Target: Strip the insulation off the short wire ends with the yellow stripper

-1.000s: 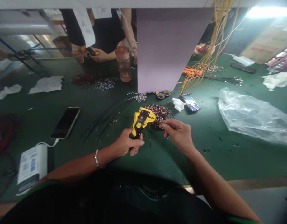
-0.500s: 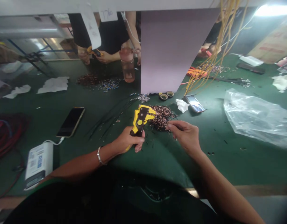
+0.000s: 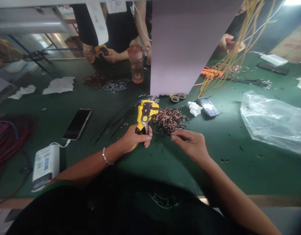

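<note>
Green workbench mat (image 3: 221, 176), near edge: yellow wire stripper (image 3: 145, 114), upright, gripped firmly in left hand (image 3: 133, 138); right hand (image 3: 191, 145), fingertips pressed together, just near of copper wire-end heap (image 3: 168, 120), anything pinched too small to tell.

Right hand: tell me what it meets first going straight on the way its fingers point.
The right hand would most likely meet the heap of copper-ended wire bits first, at its near edge, though depth is hard to judge. The yellow wire stripper lies beyond.
</note>
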Motion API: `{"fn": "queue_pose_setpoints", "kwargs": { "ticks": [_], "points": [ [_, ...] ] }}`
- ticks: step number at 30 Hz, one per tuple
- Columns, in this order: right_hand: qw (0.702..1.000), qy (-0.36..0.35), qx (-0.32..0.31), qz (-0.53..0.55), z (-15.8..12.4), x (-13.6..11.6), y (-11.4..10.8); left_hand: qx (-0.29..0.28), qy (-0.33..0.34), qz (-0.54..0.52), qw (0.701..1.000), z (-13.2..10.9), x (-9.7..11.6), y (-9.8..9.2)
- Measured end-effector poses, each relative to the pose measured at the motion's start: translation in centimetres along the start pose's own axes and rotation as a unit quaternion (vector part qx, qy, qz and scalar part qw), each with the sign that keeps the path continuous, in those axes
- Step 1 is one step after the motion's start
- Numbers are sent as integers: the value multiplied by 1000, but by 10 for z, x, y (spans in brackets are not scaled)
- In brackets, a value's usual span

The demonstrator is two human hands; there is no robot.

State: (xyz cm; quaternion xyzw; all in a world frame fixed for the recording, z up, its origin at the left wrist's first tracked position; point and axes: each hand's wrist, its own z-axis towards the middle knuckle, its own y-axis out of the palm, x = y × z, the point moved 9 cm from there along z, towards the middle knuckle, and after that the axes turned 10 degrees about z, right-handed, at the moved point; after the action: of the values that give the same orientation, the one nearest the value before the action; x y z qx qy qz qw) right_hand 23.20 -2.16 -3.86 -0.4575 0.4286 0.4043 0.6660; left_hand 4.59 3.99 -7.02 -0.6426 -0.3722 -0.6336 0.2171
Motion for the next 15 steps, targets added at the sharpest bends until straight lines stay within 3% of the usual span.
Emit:
{"fn": "queue_pose_setpoints", "kwargs": {
  "ticks": [8, 15],
  "points": [
    [998, -10, -65, 2, -5, -4, 19, -5, 2, 11, 1000, -2, -5, 4],
    [995, -31, -89, -12, -7, -10, 22, 9, -13, 22, 1000, -4, -10, 2]
  ]
}}
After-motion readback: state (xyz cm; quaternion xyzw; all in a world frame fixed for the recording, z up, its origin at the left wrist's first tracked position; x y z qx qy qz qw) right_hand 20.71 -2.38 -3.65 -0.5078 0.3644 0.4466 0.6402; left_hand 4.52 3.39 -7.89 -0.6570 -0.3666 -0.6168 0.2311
